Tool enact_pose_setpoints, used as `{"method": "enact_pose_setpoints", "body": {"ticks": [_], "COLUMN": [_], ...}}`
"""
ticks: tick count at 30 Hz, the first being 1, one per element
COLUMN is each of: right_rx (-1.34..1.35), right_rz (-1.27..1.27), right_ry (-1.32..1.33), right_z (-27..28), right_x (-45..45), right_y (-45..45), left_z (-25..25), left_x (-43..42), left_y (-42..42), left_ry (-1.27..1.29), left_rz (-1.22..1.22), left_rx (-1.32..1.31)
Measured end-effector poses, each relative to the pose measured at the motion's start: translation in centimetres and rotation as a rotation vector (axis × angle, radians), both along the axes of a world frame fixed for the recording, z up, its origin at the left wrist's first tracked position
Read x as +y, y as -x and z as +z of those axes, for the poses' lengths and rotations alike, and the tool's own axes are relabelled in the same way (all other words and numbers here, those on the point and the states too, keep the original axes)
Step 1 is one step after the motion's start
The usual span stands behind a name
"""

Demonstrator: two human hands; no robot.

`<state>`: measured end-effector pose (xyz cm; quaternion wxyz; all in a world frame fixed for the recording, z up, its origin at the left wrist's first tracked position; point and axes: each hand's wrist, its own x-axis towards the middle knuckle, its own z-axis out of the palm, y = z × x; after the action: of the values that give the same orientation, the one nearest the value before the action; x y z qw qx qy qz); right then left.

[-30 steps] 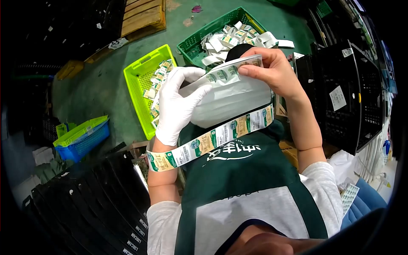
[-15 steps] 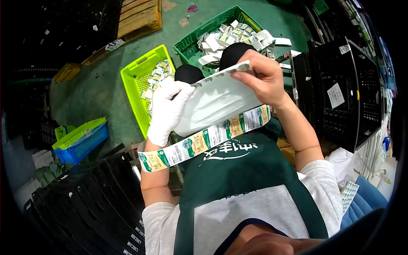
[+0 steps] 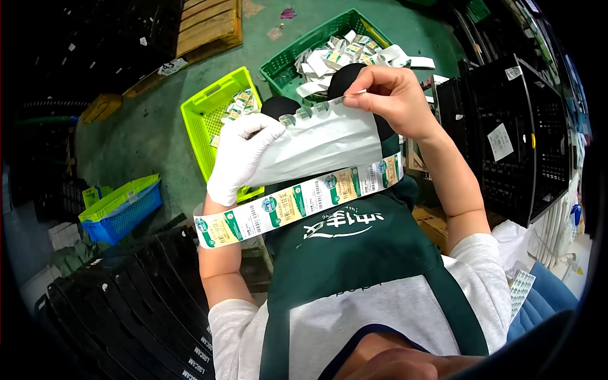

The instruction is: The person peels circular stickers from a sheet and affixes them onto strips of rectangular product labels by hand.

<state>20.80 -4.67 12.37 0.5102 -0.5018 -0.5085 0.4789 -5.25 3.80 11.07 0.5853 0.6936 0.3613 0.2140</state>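
Two ends of a white sheet (image 3: 323,145) were pinched, thumb to finger, by the gloved left hand (image 3: 239,152) and bare right hand (image 3: 399,101) before the apron (image 3: 361,266); the label strip (image 3: 285,210) across the left forearm (image 3: 221,263) risked being creased by a twist.

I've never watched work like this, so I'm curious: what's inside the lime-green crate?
Printed labels lie inside the lime-green crate. The gloved left hand covers part of the interior, so what lies behind it can't be seen.
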Motion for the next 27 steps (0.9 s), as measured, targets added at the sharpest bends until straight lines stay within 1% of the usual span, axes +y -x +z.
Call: {"method": "enact_pose_setpoints", "body": {"ticks": [3,4,5,6,9,10,12,13,16,17,20,21,24,25,26,27], "right_rx": [-0.060,-0.166,-0.444,-0.718,-0.975,-1.074,-1.199,-1.175,-1.035,-0.936,-0.922,-0.889,-0.750,-0.698,-0.577,-0.577], "right_rz": [0.076,0.151,0.070,-0.016,0.144,0.248,0.385,0.397,0.492,0.497,0.539,0.526,0.359,0.248,0.193,0.124], "right_ry": [0.100,0.148,-0.017,-0.184,-0.459,-0.410,-0.440,-0.541,-0.693,-0.799,-0.881,-0.927,-1.034,-0.996,-0.797,-0.609], "right_z": [-0.4,-0.5,-0.4,-0.2,0.4,1.4,1.1,0.7,-0.1,-0.5,-0.6,-0.6,0.2,0.7,1.2,1.6], "right_x": [0.9,1.4,1.4,1.6,3.0,3.1,3.9,4.3,5.0,5.2,5.0,5.1,4.9,4.7,4.4,4.6], "right_y": [-1.0,-1.6,-1.6,-1.4,-0.1,0.9,2.2,2.3,2.4,2.6,2.7,2.6,2.2,1.6,0.4,-1.0], "left_z": [-0.2,-0.2,-0.2,-0.2,-0.4,-0.2,0.3,0.4,0.7,0.8,-0.2,-0.9,-2.2,-2.5,-2.5,-2.4], "left_x": [0.4,0.4,0.6,0.7,0.9,0.9,0.9,0.9,0.9,0.9,1.1,1.4,1.5,1.7,1.7,1.5], "left_y": [-0.1,-0.3,-0.4,-0.5,-1.0,-1.2,-1.3,-1.3,-1.2,-1.3,-0.9,-0.7,-0.1,0.4,0.5,0.6], "left_ry": [0.075,0.089,0.061,0.057,0.038,0.041,0.046,0.049,0.086,0.123,0.213,0.241,0.314,0.212,0.231,0.252], "left_rz": [0.008,0.012,0.002,-0.027,-0.144,-0.163,-0.203,-0.210,-0.225,-0.226,-0.219,-0.217,-0.123,-0.147,-0.127,-0.105], "left_rx": [0.021,0.037,0.108,0.110,0.131,0.142,0.166,0.158,0.139,0.136,0.080,0.053,-0.058,-0.022,-0.029,-0.036]}}
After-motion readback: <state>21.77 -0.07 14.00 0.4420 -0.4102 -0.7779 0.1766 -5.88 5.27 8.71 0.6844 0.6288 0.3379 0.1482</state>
